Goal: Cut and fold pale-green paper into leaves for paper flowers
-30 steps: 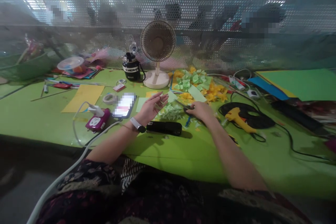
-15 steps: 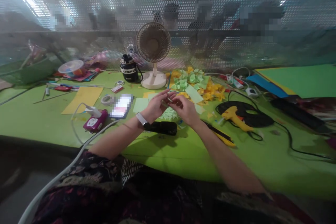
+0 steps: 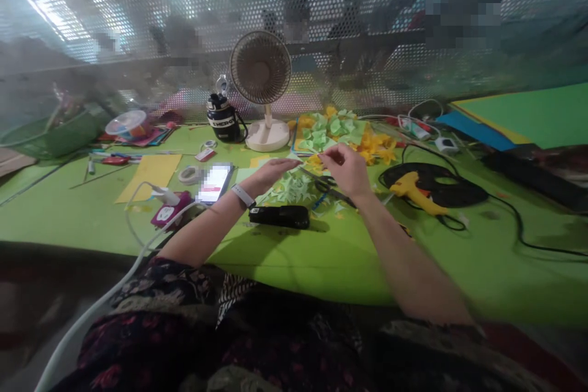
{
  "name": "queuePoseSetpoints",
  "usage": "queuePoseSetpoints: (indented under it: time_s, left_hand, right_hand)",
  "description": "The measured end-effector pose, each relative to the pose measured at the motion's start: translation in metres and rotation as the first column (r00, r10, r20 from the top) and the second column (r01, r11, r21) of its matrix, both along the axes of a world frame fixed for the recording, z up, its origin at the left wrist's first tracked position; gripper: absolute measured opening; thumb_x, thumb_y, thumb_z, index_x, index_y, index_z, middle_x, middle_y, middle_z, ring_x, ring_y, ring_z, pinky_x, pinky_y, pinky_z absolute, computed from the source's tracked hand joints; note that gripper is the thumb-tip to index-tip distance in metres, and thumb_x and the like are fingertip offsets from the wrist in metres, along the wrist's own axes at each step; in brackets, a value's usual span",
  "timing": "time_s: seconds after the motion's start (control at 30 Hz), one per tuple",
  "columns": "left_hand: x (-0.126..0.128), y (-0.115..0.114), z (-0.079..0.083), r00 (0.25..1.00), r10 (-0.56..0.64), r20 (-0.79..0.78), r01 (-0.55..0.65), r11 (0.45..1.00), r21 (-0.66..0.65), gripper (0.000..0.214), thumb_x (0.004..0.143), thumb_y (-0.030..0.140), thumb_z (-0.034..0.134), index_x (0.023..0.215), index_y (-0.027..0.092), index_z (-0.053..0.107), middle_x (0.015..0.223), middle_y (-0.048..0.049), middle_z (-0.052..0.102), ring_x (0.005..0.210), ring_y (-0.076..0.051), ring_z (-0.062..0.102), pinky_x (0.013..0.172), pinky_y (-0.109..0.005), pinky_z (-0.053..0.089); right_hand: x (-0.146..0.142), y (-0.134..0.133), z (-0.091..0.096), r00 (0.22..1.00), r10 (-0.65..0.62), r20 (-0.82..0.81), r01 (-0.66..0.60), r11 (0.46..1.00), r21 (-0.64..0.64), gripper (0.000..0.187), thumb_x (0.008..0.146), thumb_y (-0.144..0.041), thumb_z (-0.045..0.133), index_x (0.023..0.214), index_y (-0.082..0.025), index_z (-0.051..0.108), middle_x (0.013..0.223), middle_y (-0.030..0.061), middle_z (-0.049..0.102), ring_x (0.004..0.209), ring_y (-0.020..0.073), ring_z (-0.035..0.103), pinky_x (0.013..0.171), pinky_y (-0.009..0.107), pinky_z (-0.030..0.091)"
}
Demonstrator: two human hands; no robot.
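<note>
My left hand [image 3: 271,171] hovers over the green table [image 3: 68,214] with its fingers stretched out towards the right; a watch is on its wrist. My right hand [image 3: 346,168] is close beside it, thumb and forefinger pinched on a small pale paper piece [image 3: 323,155] near the left fingertips. Below both hands lies a pile of pale green paper cuttings [image 3: 291,188]. Black-handled scissors [image 3: 328,187] rest on the table under my right hand. A black case [image 3: 278,216] lies in front of my left wrist.
A small fan [image 3: 261,89] and a black bottle [image 3: 223,119] stand at the back. Green and yellow paper flowers [image 3: 344,135] are piled behind the hands. A phone [image 3: 215,182], tape roll [image 3: 188,174], pink charger [image 3: 168,213], yellow sheet [image 3: 149,174] sit left; a yellow glue gun [image 3: 413,187] right.
My right hand left the scissors, met the left hand, then both moved slightly away over the cuttings. The left fingers, curled before, are now stretched out.
</note>
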State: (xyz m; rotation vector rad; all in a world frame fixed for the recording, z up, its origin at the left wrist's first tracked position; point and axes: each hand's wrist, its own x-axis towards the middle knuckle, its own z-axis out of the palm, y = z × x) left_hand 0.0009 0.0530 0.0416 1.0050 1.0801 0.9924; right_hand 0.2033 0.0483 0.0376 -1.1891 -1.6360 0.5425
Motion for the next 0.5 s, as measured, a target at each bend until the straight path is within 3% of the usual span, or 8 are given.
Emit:
queuePoseSetpoints:
  time_s: [0.13,0.27,0.37,0.5]
  left_hand:
    - [-0.014,0.000,0.003,0.996,0.048,-0.082,-0.034,0.985,0.168,0.021,0.077,0.015,0.073,0.097,0.019,0.075,0.107,-0.0089,0.074,0.118,-0.021,0.061,0.110,-0.037,0.039]
    - [-0.020,-0.012,-0.002,0.980,-0.112,-0.165,0.166,0.916,0.364,0.042,0.071,0.012,0.077,0.112,0.021,0.072,0.124,-0.0094,0.068,0.118,-0.021,0.061,0.106,-0.033,0.045]
    - [-0.021,-0.021,-0.012,0.924,-0.231,-0.305,0.337,0.869,0.363,0.036,0.072,0.019,0.077,0.108,0.019,0.074,0.117,-0.0101,0.071,0.105,-0.022,0.067,0.100,-0.034,0.050]
    - [-0.024,-0.024,-0.023,0.914,-0.224,-0.337,0.346,0.865,0.363,0.022,0.074,0.028,0.077,0.095,0.019,0.077,0.094,-0.0093,0.077,0.086,-0.020,0.071,0.085,-0.031,0.057]
  right_hand:
    - [0.003,0.001,0.000,0.990,0.111,0.090,-0.104,0.991,-0.082,0.021,0.081,-0.040,0.064,0.077,-0.020,0.061,0.070,0.0014,0.064,0.063,0.0149,0.056,0.065,0.029,0.045]
    - [-0.005,-0.007,0.000,0.930,0.285,0.233,-0.246,0.952,-0.181,0.013,0.080,-0.032,0.066,0.076,-0.020,0.063,0.071,0.0013,0.066,0.067,0.0156,0.058,0.066,0.028,0.043]
    - [-0.011,-0.012,-0.001,0.904,0.338,0.262,-0.291,0.935,-0.201,0.009,0.082,-0.027,0.065,0.078,-0.019,0.064,0.073,0.0013,0.067,0.068,0.0152,0.059,0.067,0.028,0.042]
    - [-0.017,-0.017,-0.002,0.872,0.375,0.314,-0.323,0.924,-0.204,0.010,0.084,-0.028,0.064,0.080,-0.019,0.064,0.071,0.0004,0.065,0.067,0.0144,0.057,0.066,0.026,0.040]
